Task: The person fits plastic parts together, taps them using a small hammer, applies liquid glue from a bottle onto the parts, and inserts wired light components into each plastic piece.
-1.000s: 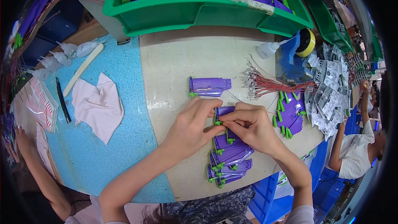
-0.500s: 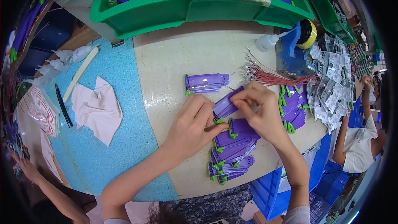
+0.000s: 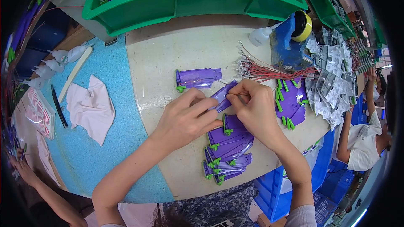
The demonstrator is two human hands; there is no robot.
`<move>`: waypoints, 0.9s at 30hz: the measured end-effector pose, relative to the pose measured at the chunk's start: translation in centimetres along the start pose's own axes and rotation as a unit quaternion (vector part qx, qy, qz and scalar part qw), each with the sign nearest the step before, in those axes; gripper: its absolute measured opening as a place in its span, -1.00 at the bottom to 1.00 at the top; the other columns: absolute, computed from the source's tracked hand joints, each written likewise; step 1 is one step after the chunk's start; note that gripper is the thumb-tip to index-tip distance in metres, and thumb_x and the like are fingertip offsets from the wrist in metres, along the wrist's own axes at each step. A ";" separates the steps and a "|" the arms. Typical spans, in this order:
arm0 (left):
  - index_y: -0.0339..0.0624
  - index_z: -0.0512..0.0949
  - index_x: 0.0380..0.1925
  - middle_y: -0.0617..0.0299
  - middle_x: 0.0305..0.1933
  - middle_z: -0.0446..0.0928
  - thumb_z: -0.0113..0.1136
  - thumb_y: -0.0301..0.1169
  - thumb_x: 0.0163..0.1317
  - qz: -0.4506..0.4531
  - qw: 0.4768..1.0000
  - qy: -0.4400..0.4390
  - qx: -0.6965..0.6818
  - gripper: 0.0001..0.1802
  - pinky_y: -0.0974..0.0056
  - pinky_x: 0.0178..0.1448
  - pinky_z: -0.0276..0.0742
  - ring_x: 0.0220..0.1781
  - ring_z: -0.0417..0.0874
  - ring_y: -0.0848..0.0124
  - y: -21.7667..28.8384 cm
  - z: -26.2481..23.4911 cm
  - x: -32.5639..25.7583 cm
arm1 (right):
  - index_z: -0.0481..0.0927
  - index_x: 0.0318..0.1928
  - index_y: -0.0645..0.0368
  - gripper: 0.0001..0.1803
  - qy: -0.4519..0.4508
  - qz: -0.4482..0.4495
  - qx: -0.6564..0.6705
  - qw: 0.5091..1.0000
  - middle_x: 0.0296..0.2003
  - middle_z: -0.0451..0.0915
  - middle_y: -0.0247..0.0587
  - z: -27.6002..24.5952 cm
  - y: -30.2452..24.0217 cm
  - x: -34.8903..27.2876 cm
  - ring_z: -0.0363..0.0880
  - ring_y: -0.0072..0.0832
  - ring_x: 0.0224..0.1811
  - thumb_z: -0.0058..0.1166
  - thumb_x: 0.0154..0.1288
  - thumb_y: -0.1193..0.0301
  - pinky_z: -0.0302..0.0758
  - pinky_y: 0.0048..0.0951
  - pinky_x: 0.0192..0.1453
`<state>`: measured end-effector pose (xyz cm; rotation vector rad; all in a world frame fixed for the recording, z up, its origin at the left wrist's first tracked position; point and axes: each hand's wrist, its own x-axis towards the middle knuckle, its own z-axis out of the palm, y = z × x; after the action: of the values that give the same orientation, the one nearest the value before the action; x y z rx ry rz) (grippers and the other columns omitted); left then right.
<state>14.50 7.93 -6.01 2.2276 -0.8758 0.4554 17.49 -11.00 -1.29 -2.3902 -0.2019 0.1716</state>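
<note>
Both hands meet near the centre of the beige work mat [image 3: 168,59]; between them is a small purple plastic part [image 3: 222,95], lying tilted, its upper end toward 1 o'clock. The left hand [image 3: 189,120] comes from 7 o'clock; its thumb and fingers are curled together and press on the lower end of the part. The right hand [image 3: 252,109] comes from 5 o'clock; its fingertips are pinched close at the upper end of the part, but what they pinch there is too small to tell. Just at 6 o'clock from the hands lies a stack of purple parts with green clips [image 3: 227,151]; one single purple piece [image 3: 198,78] lies at 11 o'clock, near but apart. A bundle of red wires [image 3: 273,73] lies at 2 o'clock from the right hand; a second heap of purple parts [image 3: 290,103] is at 3 o'clock. A green bin [image 3: 189,0] stands at 12 o'clock; a white cloth [image 3: 90,107] lies at 9 o'clock on the blue surface [image 3: 122,155].
</note>
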 end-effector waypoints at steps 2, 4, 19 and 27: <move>-0.14 0.53 -0.48 0.34 -0.21 0.55 0.47 -0.26 -0.16 0.000 1.000 -0.024 -0.018 -0.68 0.32 -0.22 0.57 -0.23 0.52 0.36 -0.4 -0.3 0.3 | 0.57 -0.45 0.36 -0.90 -0.003 0.011 0.004 1.000 -0.54 0.58 -0.01 0.0 -0.1 -0.1 0.57 -0.20 -0.56 0.24 0.05 0.59 0.43 -0.22 -0.45; -0.14 0.53 -0.45 0.35 -0.18 0.57 0.46 -0.26 -0.14 0.003 0.998 -0.048 -0.039 -0.67 0.34 -0.18 0.58 -0.22 0.51 0.37 -0.6 -0.4 0.6 | 0.60 -0.35 0.35 -0.89 0.007 -0.011 -0.019 1.000 -0.49 0.60 -0.01 -0.1 0.1 -0.4 0.56 -0.22 -0.54 0.22 0.07 0.62 0.46 -0.26 -0.41; -0.19 0.48 0.21 0.28 -0.11 0.69 0.53 -0.33 -0.12 -0.049 0.993 -0.052 -0.090 -0.20 0.26 -0.21 0.52 -0.28 0.50 0.30 0.1 0.0 1.5 | 0.58 -0.50 0.18 -0.74 0.156 0.213 0.445 0.856 -0.65 0.28 -0.63 -14.2 6.9 3.0 0.09 -0.80 -0.64 0.26 0.24 0.31 0.02 -0.61 -0.54; -0.21 0.46 0.22 0.31 -0.08 0.70 0.55 -0.35 -0.16 -0.075 0.994 -0.051 -0.064 -0.17 0.23 -0.13 0.54 -0.25 0.52 0.29 -0.1 -0.9 1.4 | 0.50 -0.61 0.19 -0.81 0.029 0.195 0.276 0.941 -0.69 0.36 -0.49 -11.5 5.7 0.8 0.10 -0.78 -0.70 0.10 0.12 0.46 -0.07 -0.57 -0.61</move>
<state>15.50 7.95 -4.66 2.1947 -0.7608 0.2113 20.90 -22.58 3.19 -1.8439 0.3165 0.2973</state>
